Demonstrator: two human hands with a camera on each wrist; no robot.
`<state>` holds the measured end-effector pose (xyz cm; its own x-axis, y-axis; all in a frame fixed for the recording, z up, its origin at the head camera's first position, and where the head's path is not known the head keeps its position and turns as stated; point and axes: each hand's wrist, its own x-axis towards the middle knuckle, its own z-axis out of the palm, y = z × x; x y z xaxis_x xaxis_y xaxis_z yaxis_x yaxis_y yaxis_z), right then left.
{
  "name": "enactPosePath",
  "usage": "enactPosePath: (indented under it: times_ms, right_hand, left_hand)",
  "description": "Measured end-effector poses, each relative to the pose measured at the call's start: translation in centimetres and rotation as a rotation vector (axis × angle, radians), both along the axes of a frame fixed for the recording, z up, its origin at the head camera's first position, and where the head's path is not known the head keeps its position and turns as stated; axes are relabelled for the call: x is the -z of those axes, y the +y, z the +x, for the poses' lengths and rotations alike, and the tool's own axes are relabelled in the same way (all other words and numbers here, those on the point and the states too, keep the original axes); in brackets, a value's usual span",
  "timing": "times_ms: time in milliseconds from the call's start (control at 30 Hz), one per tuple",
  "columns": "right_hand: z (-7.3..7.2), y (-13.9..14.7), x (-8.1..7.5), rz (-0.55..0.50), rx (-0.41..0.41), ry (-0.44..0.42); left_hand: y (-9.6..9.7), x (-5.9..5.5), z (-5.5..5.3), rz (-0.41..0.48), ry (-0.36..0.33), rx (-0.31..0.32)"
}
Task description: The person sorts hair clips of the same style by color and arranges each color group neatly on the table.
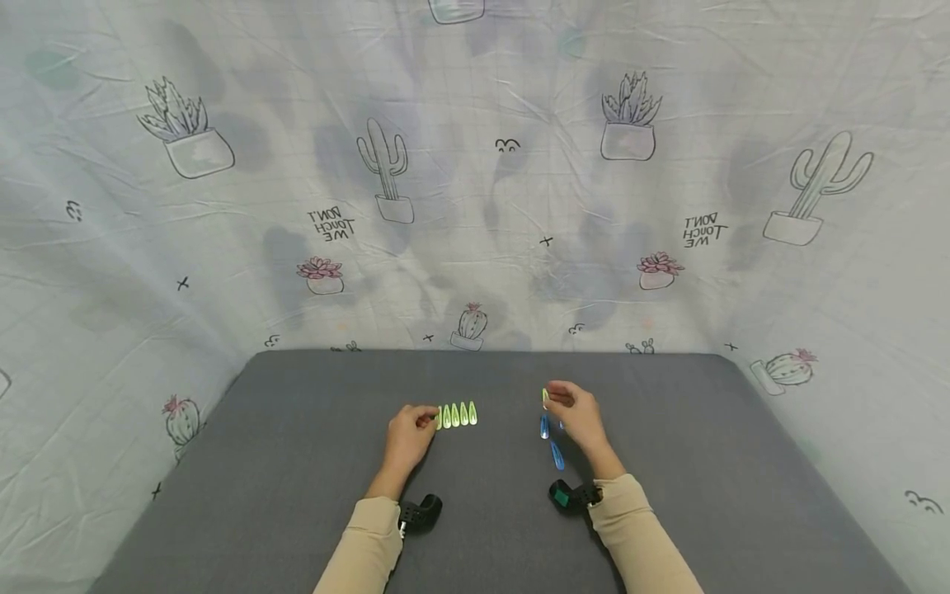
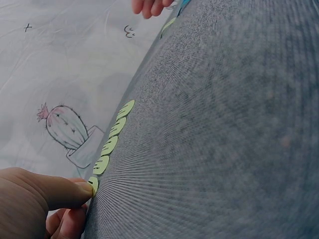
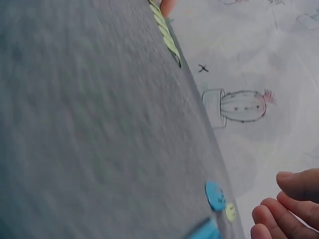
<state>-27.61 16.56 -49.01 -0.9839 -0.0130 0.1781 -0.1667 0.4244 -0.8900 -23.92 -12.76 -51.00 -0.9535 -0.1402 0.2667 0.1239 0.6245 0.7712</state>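
Several yellow-green snap hair clips lie side by side in a row left of the table's middle. At the left end of that row my left hand pinches the outermost clip, with the thumb over its end. To the right, my right hand hovers with loosely bent fingers beside a single yellow-green clip. In the right wrist view, a gap shows between those fingertips and that clip. Nearer to me lie a blue clip and another blue clip; a further bit of blue is mostly hidden by the right hand.
The clips lie on a dark grey cloth-covered table. A white curtain printed with cacti hangs behind the far edge and along both sides. Black wrist cameras sit on the left wrist and right wrist.
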Motion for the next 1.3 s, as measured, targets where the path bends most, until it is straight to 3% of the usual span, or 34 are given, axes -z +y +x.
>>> enactPosePath:
  times_ms: [300, 567, 967, 1300]
  right_hand:
    - [-1.5, 0.9, 0.3, 0.116, -0.025, -0.029]
    - [-2.1, 1.0, 0.0, 0.152, -0.066, -0.072]
    - [-3.2, 0.2, 0.1, 0.261, -0.049, -0.113]
    - [-3.6, -0.5, -0.8, 0.341, -0.027, -0.160]
  left_hand:
    - [0.0, 0.0, 0.1, -0.005, 0.000, -0.005]
    - [0.2, 0.0, 0.0, -0.002, -0.001, -0.006]
    - [-0.1, 0.0, -0.1, -0.007, 0.003, -0.003]
    - [0.0, 0.0, 0.0, -0.008, 0.005, -0.009]
